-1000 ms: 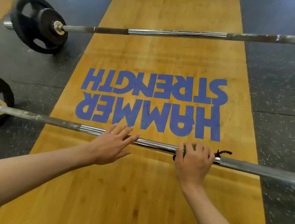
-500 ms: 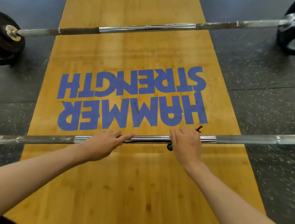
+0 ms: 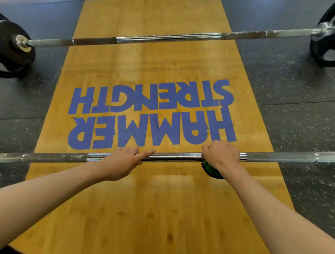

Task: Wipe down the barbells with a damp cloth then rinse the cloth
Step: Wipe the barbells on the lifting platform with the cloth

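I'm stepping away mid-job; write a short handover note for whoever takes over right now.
Left hand: open, fingers resting on the near barbell, on its smooth middle.
Right hand: grips the green cloth against the same bar, further right.
Far barbell: lies across the wooden platform, no hand on it.
Done: wiping the near bar is under way; how much is clean cannot be told.
Left: finish this bar, wipe the far one, rinse the cloth.
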### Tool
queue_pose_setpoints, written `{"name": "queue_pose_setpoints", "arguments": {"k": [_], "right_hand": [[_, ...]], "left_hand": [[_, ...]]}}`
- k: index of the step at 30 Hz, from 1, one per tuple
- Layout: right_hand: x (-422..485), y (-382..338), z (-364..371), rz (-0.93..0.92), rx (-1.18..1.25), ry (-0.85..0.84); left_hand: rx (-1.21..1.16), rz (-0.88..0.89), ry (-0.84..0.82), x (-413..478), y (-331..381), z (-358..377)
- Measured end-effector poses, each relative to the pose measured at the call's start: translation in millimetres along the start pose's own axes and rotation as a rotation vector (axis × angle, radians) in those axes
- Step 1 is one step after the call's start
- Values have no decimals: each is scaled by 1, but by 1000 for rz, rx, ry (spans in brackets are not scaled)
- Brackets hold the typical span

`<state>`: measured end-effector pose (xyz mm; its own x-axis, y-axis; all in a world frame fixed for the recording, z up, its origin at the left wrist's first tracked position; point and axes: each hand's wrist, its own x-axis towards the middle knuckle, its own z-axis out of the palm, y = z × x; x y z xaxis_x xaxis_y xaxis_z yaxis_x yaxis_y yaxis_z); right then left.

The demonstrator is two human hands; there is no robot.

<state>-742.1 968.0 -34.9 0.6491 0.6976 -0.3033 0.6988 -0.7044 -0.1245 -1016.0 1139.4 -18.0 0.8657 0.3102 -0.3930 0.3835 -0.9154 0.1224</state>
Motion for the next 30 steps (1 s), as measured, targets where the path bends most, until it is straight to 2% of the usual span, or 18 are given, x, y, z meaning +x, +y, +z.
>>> {"name": "queue_pose_setpoints", "arguments": {"k": [3,5,6,8,13,16,20,22,24,26,28,30], "right_hand": [[-28,16,16,-306,-49,217],[-37,46,30,-416,-71,351],[-36,57,30,-398,-72,380],[-29,68,21,-285,-99,321],[-4,27,-13,37,-142,25],[2,-9,-13,72,-43,-103],[-20,-15,7,-222,-121,110],[-31,12,19,-381,-67,220],[-29,47,25,-460,-104,307],[-23,69,17,-414,-131,302],[-17,61,1,-219,-143,217],[-9,37,-4,-110,-220,142]], "left_hand": [[-6,5,-17,0,-2,-2],[-5,8,-14,0,-2,-1],[-2,5,-20,0,-1,-2],[-1,3,-24,2,-2,-3],[-13,12,-29,3,-4,0],[-2,11,-63,4,-4,-5],[7,19,-79,4,-4,-5],[9,33,-76,5,-6,-4],[6,43,-83,6,-6,-4],[10,43,-83,7,-5,-4],[25,41,-87,9,-6,-5],[36,33,-87,9,-5,-3]]}}
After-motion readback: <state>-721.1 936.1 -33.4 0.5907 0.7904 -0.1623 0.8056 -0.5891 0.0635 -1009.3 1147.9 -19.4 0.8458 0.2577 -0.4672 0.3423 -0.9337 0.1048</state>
